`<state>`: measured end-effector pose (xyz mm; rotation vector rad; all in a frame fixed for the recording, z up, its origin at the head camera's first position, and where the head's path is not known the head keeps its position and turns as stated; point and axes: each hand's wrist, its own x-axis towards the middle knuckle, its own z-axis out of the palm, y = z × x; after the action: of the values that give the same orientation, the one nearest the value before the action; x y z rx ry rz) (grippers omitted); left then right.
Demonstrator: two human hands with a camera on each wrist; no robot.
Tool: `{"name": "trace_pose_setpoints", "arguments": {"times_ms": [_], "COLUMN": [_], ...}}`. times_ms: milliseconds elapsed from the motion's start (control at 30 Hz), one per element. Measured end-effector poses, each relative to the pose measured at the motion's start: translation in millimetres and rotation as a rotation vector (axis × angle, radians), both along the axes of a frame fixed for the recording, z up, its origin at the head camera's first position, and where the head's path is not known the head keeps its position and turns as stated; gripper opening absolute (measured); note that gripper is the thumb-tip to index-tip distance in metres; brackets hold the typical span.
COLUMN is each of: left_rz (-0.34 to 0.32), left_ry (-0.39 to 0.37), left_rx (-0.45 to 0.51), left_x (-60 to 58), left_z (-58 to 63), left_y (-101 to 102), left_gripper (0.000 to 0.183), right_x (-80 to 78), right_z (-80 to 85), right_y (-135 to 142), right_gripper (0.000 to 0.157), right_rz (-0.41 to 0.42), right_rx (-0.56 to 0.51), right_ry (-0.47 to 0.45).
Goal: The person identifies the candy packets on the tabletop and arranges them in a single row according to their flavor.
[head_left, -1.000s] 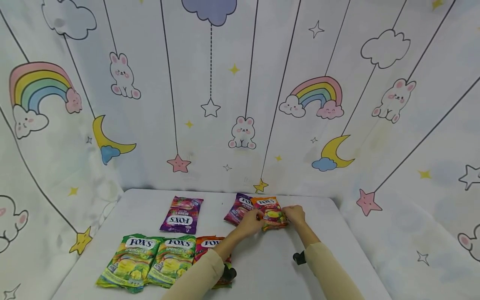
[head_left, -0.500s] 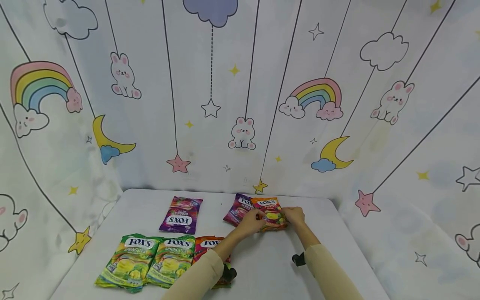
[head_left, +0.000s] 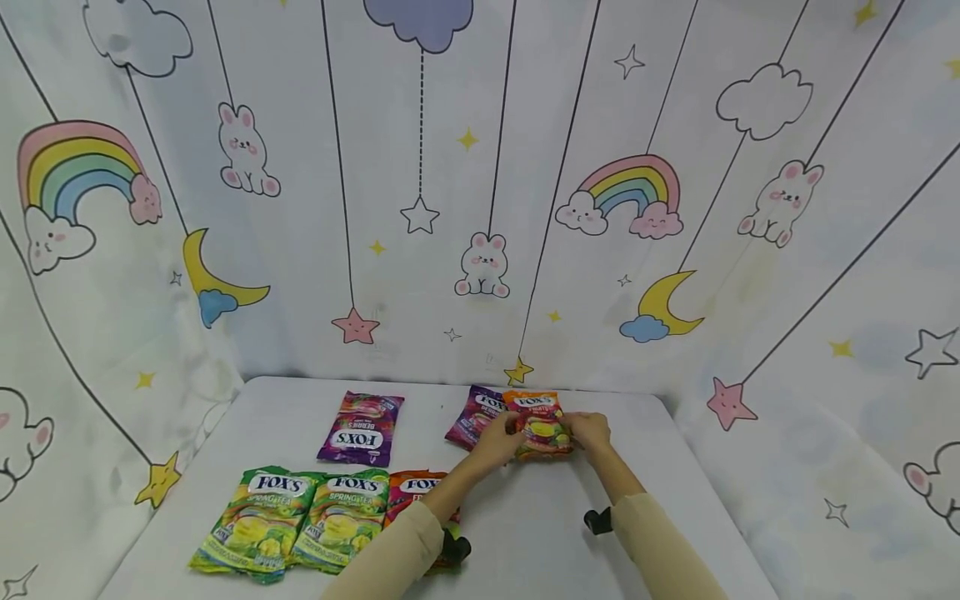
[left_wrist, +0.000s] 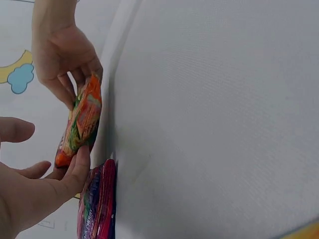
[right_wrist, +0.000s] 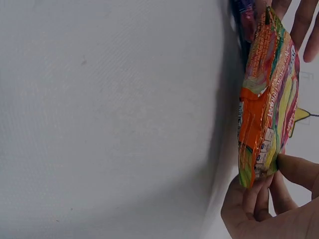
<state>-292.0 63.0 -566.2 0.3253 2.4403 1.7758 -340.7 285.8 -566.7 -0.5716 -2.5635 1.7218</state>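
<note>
Grip: we pinch orange candy bag (head_left: 546,432), left hand (head_left: 495,442) at one side, right hand (head_left: 590,431) at other | Beside it: purple bag (head_left: 474,423) lying on white table (head_left: 536,525)

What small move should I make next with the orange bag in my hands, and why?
I'd probably lower the orange bag onto the table, just clear of the purple bag it overlaps. Your right hand pinches one side, your left hand touches the other, and the wrist views suggest it's slightly raised.
</note>
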Motion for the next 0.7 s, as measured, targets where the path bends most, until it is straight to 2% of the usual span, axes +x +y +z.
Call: {"name": "trace_pose_setpoints", "arguments": {"times_ms": [200,467,700], "left_rz": [0.045,0.071,0.063], "left_ry": [-0.004,0.016,0.05], "left_rx": [0.014,0.032,-0.011], "left_x": [0.0,7.5,16.7], "left_z": [4.8,12.5,22.8], "left_y": [-1,-16,-31], "left_gripper": [0.053,0.054,0.053], "right_x": [6.1,15.3,24.9], "right_z": [11.9,25.4,35.1], "right_y": [-4,-13,-20], "right_gripper": [0.031,0.03,0.031], "right_rz": [0.002,0.027,0.08], "right_rx": [-0.115,-0.151,-0.155], "right_ry": [0.024,0.033,0.044]}}
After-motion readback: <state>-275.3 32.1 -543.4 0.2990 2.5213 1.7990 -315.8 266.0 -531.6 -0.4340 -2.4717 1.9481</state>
